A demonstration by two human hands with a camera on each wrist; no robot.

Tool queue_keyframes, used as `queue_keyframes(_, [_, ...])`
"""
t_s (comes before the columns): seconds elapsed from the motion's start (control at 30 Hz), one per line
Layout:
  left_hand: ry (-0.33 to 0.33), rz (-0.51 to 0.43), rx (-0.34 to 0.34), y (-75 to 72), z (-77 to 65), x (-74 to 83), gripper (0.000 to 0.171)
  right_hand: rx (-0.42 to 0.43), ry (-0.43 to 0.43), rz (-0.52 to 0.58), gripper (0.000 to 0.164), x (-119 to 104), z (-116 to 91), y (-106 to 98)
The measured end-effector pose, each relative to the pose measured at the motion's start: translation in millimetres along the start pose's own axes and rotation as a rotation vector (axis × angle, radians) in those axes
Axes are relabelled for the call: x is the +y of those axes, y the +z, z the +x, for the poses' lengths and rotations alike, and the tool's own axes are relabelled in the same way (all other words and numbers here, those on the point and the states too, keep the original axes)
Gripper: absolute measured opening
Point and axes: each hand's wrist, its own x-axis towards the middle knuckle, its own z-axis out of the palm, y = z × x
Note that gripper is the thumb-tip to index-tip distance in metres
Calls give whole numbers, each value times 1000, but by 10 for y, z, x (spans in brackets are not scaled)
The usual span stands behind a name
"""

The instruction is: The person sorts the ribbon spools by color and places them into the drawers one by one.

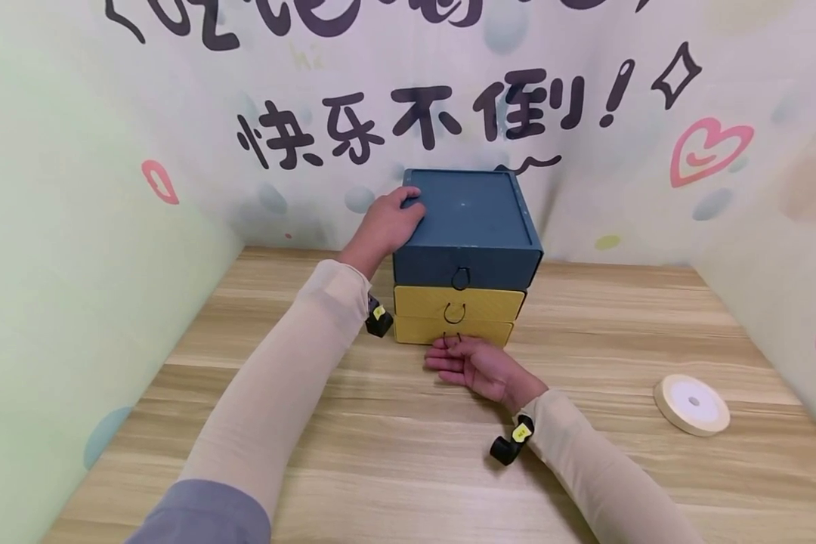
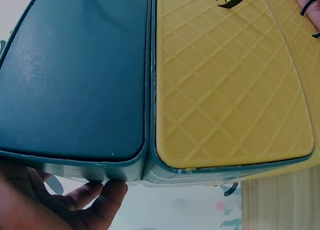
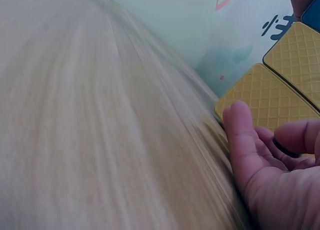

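A small drawer box (image 1: 469,208) with a dark blue body stands against the back wall, with a blue top drawer (image 2: 75,89) and two yellow drawers below. My left hand (image 1: 387,223) holds its upper left edge, some fingers on the top and others bent against the side (image 2: 100,200). At the bottom yellow drawer (image 3: 270,97), my right hand (image 1: 483,368) has its palm turned up low over the table. Its thumb and a finger pinch the black loop handle (image 3: 286,149) of that drawer. The drawer fronts look flush with the box.
A flat cream-coloured roll (image 1: 692,406) lies on the wooden table (image 1: 381,468) to the right. Behind the box hangs a printed white cloth (image 1: 585,204) with black lettering; a pale wall (image 1: 75,227) rises on the left.
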Motion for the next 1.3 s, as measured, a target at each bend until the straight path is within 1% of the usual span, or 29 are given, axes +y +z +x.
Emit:
queue_keyframes(0.17, [6, 5, 5, 9, 7, -15, 50, 10, -2, 18, 45, 21, -4, 7])
queue_keyframes(0.27, [-1, 4, 6, 22, 1, -12, 49, 22, -2, 42, 44, 42, -12, 9])
queue_keyframes(0.47, [-19, -27, 30, 44, -23, 16, 47, 27, -30, 86, 42, 76, -53, 14])
queue_keyframes(0.7, [-32, -34, 45, 14, -18, 47, 47, 22, -64, 55, 42, 134, -146, 94])
queue_keyframes(0.83, [-32, -33, 46, -12, -9, 37, 47, 17, -87, 36, 42, 154, -158, 125])
queue_keyframes(1.0, [-20, -36, 48, -15, -15, 35, 47, 30, -95, 32, 41, 161, -149, 132])
queue_keyframes(1.1, [-25, -38, 46, -11, -23, 34, 46, 37, -97, 36, 41, 176, -159, 136])
queue_keyframes(1.3, [-30, -34, 42, 17, -33, 16, 46, 50, -80, 40, 40, 243, -238, 160])
